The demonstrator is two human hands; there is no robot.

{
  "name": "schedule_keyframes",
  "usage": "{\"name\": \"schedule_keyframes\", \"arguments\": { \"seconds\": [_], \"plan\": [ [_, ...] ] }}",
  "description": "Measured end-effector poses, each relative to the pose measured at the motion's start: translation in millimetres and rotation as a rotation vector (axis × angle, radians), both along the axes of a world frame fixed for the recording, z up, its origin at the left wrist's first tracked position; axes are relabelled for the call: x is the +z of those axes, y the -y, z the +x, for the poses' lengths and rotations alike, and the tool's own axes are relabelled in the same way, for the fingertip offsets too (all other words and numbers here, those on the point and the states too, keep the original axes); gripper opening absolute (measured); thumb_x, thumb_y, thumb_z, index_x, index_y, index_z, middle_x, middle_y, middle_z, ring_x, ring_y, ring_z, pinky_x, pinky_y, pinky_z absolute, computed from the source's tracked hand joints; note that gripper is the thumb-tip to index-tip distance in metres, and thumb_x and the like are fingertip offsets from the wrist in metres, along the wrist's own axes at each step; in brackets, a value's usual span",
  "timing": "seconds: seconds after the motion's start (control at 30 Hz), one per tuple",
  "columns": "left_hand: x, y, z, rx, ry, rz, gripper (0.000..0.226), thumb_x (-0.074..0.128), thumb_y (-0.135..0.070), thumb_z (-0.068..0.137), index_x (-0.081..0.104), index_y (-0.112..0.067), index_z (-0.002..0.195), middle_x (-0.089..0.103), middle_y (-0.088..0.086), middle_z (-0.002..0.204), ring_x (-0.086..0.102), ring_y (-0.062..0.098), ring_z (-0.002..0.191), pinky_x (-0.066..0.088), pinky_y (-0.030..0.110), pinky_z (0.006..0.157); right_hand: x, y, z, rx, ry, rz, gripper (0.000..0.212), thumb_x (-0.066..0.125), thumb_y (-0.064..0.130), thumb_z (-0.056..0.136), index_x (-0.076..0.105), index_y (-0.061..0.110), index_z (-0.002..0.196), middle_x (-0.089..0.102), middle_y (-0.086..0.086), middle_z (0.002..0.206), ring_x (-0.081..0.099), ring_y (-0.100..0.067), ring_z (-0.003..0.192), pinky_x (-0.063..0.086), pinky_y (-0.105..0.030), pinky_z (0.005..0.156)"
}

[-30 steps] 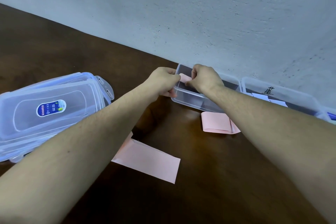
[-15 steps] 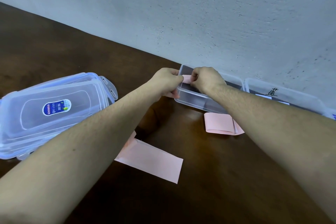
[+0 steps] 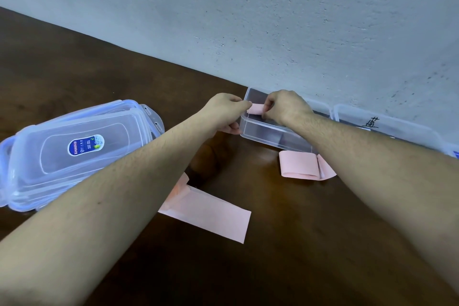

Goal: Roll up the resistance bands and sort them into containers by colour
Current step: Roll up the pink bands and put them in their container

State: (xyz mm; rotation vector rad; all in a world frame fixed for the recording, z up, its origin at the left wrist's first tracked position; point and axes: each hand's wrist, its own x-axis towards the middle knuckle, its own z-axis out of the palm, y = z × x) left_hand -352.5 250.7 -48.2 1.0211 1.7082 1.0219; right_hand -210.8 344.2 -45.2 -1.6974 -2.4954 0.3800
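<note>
You hold one small rolled pink resistance band between both hands above the near-left corner of the clear rectangular plastic container, which sits at 1 o'clock on the dark brown wooden table, close to the grey wall. Your left hand has its fingers curled, pinching the left end of the roll; its lower fingers appear to rest against the container's outer wall, probably to steady it. Your right hand pinches the right end with curled fingers. Gripping both ends in this way likely keeps the roll from unwinding until it is lowered inside. No other band shows inside the container, though your right forearm hides part of it.

Count of bands in view: three pink. One is the roll in your hands. One loosely folded pink band lies on the table just in front of the container, at 2 o'clock. One long flat pink band lies at 6 o'clock, partly under your left forearm.

Count of containers: at least three in a row along the wall. A second clear container, bearing a handwritten mark, stands at 3 o'clock; the one between them shows only its rim. A stack of clear plastic lids with a blue oval label rests at 9 o'clock; their number cannot be told.
</note>
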Motion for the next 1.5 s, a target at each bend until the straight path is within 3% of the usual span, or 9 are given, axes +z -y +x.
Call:
{"name": "schedule_keyframes", "arguments": {
  "seconds": [0.1,0.3,0.47,0.6,0.7,0.83,1.07,1.2,1.5],
  "plan": [
    [2,2,-1,0.015,-0.015,-0.011,0.032,0.055,-0.032,0.098,0.062,-0.017,0.125,0.058,0.005,0.093,0.055,0.015,0.068,0.059,0.027,0.056,3,3,3,-0.002,-0.018,-0.007,0.014,0.076,0.021,0.082,0.065,0.028,0.079,0.062,0.007,0.085,0.057,-0.014,0.085,0.037,-0.023,0.057],
    [8,16,-3,0.064,-0.198,0.032,0.036,0.052,-0.038,0.097,0.054,-0.025,0.131,0.062,0.0,0.094,0.056,0.014,0.067,0.048,0.023,0.05,18,19,12,0.046,-0.105,0.082,0.008,0.072,0.03,0.086,0.065,0.027,0.083,0.067,0.005,0.092,0.06,-0.017,0.089,0.042,-0.026,0.068],
    [15,46,5,0.073,-0.419,0.184,0.02,0.054,-0.037,0.094,0.057,-0.023,0.109,0.059,-0.008,0.093,0.057,0.009,0.077,0.053,0.031,0.064,34,54,22,0.126,-0.206,0.161,0.015,0.068,0.043,0.086,0.065,0.028,0.087,0.062,0.011,0.081,0.058,-0.012,0.079,0.039,-0.026,0.058],
    [14,73,25,-0.043,-0.499,0.271,0.013,0.061,-0.035,0.09,0.055,-0.023,0.089,0.06,-0.007,0.075,0.053,0.004,0.062,0.04,0.023,0.056,33,86,36,0.186,-0.221,0.207,0.011,0.062,0.042,0.089,0.063,0.03,0.088,0.058,0.013,0.073,0.058,-0.012,0.075,0.036,-0.025,0.055],
    [5,83,47,-0.191,-0.552,0.249,0.014,0.065,-0.031,0.086,0.056,-0.022,0.083,0.061,-0.006,0.074,0.054,0.01,0.067,0.039,0.025,0.057,23,101,51,0.169,-0.199,0.18,0.009,0.061,0.039,0.086,0.063,0.031,0.087,0.061,0.01,0.075,0.06,-0.018,0.078,0.044,-0.029,0.063],
    [-15,83,74,-0.293,-0.596,0.241,0.014,0.067,-0.027,0.083,0.057,-0.018,0.088,0.064,-0.006,0.085,0.06,0.015,0.081,0.046,0.027,0.067,9,115,78,0.119,-0.184,0.155,0.01,0.062,0.04,0.084,0.061,0.03,0.086,0.068,0.005,0.078,0.062,-0.021,0.079,0.051,-0.032,0.067],
    [-39,62,103,-0.399,-0.721,0.274,0.037,0.067,-0.03,0.084,0.056,-0.018,0.117,0.059,0.003,0.119,0.056,0.022,0.109,0.045,0.033,0.086,-2,137,123,0.028,-0.153,0.08,0.012,0.06,0.041,0.089,0.061,0.03,0.085,0.061,0.013,0.071,0.058,-0.013,0.073,0.04,-0.024,0.056],
    [-49,58,110,-0.382,-0.716,0.295,0.044,0.067,-0.034,0.087,0.055,-0.021,0.128,0.059,0.002,0.123,0.055,0.021,0.113,0.043,0.033,0.094,-11,148,145,-0.015,-0.154,0.068,0.01,0.06,0.039,0.089,0.059,0.03,0.084,0.064,0.009,0.077,0.058,-0.016,0.075,0.045,-0.027,0.062],
    [-36,103,133,-0.379,-0.317,0.356,0.024,0.046,-0.024,0.101,0.067,-0.025,0.114,0.068,-0.014,0.108,0.06,0.003,0.1,0.044,0.019,0.089,-22,173,189,-0.059,-0.184,0.075,0.025,0.059,0.045,0.091,0.059,0.025,0.076,0.062,0.007,0.069,0.057,-0.014,0.067,0.046,-0.031,0.061]
  ]
}}
